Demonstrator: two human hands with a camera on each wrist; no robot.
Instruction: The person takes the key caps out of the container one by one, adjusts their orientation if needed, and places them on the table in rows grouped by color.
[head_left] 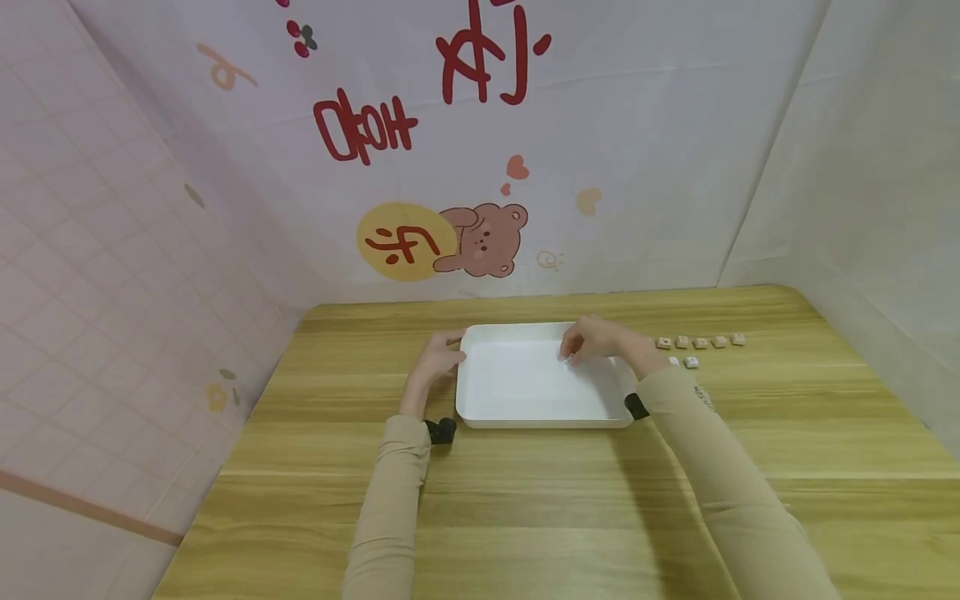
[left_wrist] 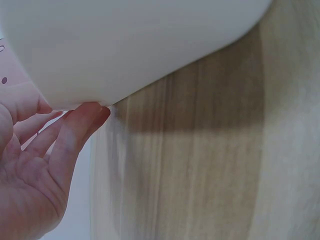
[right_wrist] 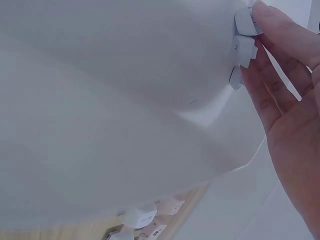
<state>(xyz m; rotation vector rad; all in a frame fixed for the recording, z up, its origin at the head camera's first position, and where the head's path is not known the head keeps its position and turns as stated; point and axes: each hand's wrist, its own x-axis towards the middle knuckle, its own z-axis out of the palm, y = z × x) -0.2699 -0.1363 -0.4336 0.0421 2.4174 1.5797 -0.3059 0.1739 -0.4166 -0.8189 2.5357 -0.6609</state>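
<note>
A shallow white tray lies on the wooden table. At its left end my left hand grips the wall; in the left wrist view the fingers reach to the bottom edge and the thumb side lies against the wall. My right hand is over the right part of the tray, thumb and fingers bent downward. The right wrist view shows small white keycaps in a cluster at its fingertips, against the tray's inner surface. The thumb presses the uppermost keycap.
To the right of the tray, several keycaps stand in a row, with a white keycap in front of them. Behind the table hangs a white printed cloth. A cloth side wall rises on the left.
</note>
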